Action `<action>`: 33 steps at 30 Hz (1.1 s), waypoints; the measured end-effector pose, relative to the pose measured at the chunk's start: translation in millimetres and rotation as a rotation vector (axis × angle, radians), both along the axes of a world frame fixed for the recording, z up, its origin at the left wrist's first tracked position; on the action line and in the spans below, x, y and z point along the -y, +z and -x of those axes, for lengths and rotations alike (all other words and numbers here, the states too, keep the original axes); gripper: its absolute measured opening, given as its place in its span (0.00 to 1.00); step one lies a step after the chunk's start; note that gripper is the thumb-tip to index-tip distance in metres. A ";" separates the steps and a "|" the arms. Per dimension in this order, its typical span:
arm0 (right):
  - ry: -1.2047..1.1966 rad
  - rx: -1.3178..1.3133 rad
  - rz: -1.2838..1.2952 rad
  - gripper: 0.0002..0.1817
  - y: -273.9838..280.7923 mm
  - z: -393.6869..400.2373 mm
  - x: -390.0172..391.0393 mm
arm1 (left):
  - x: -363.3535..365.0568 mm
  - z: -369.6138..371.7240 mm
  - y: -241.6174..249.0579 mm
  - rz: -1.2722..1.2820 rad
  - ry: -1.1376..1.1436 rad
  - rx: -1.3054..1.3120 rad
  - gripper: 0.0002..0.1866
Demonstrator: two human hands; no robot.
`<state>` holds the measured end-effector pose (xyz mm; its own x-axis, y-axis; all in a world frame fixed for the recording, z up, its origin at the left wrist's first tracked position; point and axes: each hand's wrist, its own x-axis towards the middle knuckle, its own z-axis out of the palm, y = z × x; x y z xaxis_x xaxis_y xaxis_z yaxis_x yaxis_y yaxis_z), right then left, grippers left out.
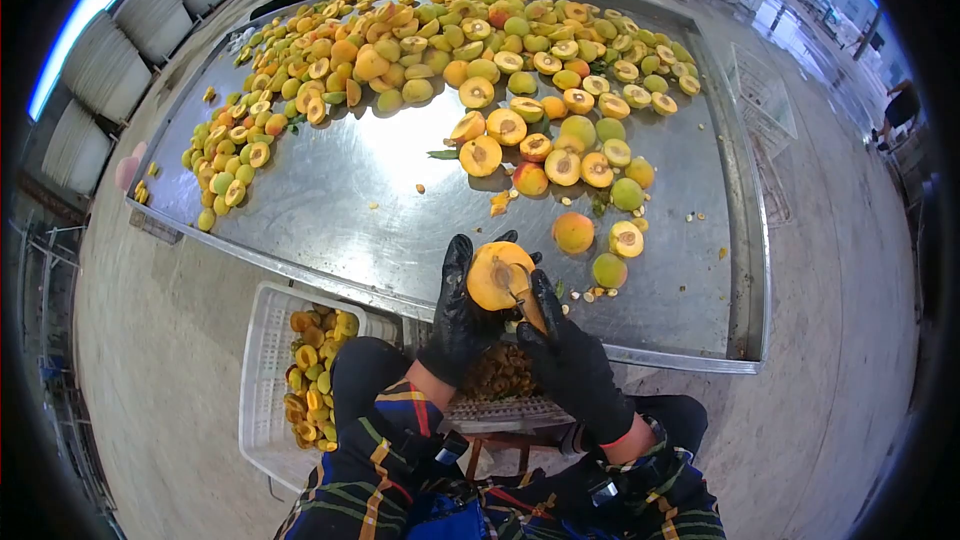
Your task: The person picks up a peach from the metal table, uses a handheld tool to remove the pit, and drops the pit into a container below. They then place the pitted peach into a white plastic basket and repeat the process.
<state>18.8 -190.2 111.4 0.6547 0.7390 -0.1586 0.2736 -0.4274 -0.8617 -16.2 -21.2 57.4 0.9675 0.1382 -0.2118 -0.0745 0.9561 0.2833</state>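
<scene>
Fingers of the left hand point(465, 325), gloved in black, are curled round the peach point(492, 275), opened only to its girth; those of the right hand point(572, 365) are closed on the tool point(533, 315). The peach is held above the near edge of the table point(330, 210), with the tool's thin end set at its brown middle; whether the flesh is pierced cannot be told. If too much force were put on the tool, the flesh could be torn or the left glove caught, since both hands are brought so close. A juice-wet grip could be lost, and the peach dropped into the basket point(510, 412) below, where dark, ragged scraps are heaped. The peach is rounded, orange-yellow and seemingly firm. Smooth, dull metal with a raised rim is seen in the table; on it, cut halves point(480, 156) with pale flesh and brown centres are scattered. White, perforated plastic is seen in the crate point(258, 380), filled with browned pieces.
</scene>
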 end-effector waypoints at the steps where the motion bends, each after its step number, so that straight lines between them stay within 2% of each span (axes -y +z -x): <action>1: 0.010 0.103 -0.027 0.32 -11.5 2.7 -0.4 | -1.3 -0.8 -3.7 0.006 -0.035 0.049 0.38; 2: 0.020 0.206 -0.054 0.33 -19.7 4.7 -1.7 | -2.3 -1.0 -6.0 0.012 -0.069 0.099 0.39; 5: -0.009 0.235 -0.164 0.33 -29.3 7.8 -5.6 | 0.9 -0.1 -7.5 0.098 -0.034 0.072 0.40; 9: 0.002 0.200 -0.114 0.33 -23.3 13.3 -11.7 | 1.9 1.2 -9.6 0.059 -0.045 0.091 0.39; 12: -0.003 0.267 -0.071 0.34 -20.8 15.8 -15.1 | 0.0 2.1 -11.6 0.081 -0.037 0.111 0.39; 14: 0.006 0.298 -0.019 0.36 -20.1 16.5 -16.2 | 1.0 0.9 -7.5 -0.025 0.005 -0.009 0.38; 18: 0.002 0.347 0.021 0.36 -29.2 21.8 -18.8 | 3.7 0.4 -2.5 -0.106 0.016 -0.054 0.37; 20: -0.011 0.439 -0.095 0.40 -35.8 25.3 -22.0 | 7.3 0.0 1.1 -0.109 0.080 -0.090 0.31; 23: -0.040 0.323 -0.042 0.35 -33.5 29.0 -27.3 | 12.5 2.6 10.4 -0.188 0.133 -0.155 0.30; 29: -0.039 0.366 0.037 0.36 -36.6 35.5 -35.7 | 7.7 3.0 4.7 -0.275 0.150 -0.181 0.32; 33: -0.076 0.357 -0.070 0.36 -47.7 36.3 -44.1 | 6.5 3.9 21.9 -0.149 0.194 -0.148 0.29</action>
